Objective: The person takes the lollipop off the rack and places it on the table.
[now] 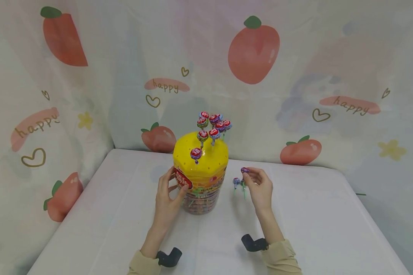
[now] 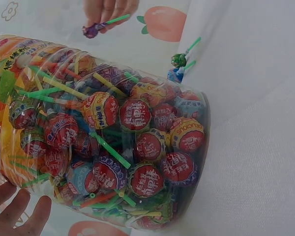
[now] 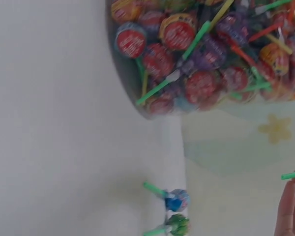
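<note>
A clear jar (image 2: 137,128) packed with wrapped lollipops stands upright under its yellow lid (image 1: 186,149). Several lollipops stick up out of the lid, among them a purple and red one (image 1: 196,153) near the front. My left hand (image 1: 168,198) holds the jar's left side, thumb toward the front and fingers along the side. To the right of the jar, my right hand (image 1: 260,188) pinches a purple-wrapped lollipop (image 2: 92,31) with a green stick, raised above the table. In the right wrist view only part of that hand and the green stick (image 3: 292,175) show.
A blue-wrapped lollipop (image 3: 177,200) and a green-wrapped one (image 3: 178,224) are right of the jar, beside the right hand. Small holes dot the yellow lid. The white-covered table (image 1: 124,214) meets a printed cloth backdrop (image 1: 206,95) at the back and sides.
</note>
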Action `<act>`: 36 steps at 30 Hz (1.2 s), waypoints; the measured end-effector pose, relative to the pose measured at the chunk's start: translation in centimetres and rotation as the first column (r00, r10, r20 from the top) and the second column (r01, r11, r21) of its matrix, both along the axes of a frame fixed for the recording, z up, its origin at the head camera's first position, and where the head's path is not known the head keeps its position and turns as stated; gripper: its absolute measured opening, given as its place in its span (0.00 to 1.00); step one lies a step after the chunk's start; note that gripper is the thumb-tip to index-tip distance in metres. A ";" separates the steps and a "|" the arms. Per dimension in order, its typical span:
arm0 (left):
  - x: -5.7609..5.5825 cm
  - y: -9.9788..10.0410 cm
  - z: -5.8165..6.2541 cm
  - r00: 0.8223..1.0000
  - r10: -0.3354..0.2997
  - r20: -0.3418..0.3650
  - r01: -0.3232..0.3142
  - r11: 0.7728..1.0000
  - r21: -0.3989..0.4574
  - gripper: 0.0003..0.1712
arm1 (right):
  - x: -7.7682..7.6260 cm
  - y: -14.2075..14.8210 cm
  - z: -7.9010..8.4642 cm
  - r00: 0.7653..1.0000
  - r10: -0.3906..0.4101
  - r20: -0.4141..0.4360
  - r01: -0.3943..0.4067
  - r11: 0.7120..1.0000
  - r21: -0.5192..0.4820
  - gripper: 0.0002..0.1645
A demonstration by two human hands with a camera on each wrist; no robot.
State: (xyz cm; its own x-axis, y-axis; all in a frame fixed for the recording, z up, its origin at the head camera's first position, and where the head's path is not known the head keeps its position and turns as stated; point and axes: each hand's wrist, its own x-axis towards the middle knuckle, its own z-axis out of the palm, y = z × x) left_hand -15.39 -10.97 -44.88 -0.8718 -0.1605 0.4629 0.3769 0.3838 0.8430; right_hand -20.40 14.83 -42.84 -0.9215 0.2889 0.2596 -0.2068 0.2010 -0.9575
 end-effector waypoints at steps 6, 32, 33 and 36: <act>0.1 0.0 0.1 1.000 0.003 0.002 -0.003 1.000 -0.004 0.41 | -0.5 0.9 -1.3 0.998 -0.007 0.056 0.008 1.000 -0.025 0.15; -0.1 -0.1 -0.3 1.000 0.003 -0.014 -0.003 1.000 0.008 0.41 | -3.9 4.2 -5.8 0.960 -0.147 0.240 0.082 0.962 0.259 0.15; -0.2 0.0 -0.3 1.000 0.001 -0.016 -0.001 1.000 0.009 0.41 | -3.9 4.4 -5.9 0.957 -0.144 0.252 0.074 0.961 0.268 0.16; -0.2 0.0 -0.3 1.000 0.000 -0.019 0.000 1.000 0.012 0.41 | -4.1 4.8 -6.0 0.944 -0.139 0.299 0.052 0.958 0.282 0.17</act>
State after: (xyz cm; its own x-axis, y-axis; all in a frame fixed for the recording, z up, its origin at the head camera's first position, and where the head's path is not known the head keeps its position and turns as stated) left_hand -15.58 -11.01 -45.22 -0.8631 -0.1660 0.4770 0.3926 0.3737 0.8404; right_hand -24.54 19.61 -48.81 -0.9395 0.3399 0.0429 0.1269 0.4616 -0.8780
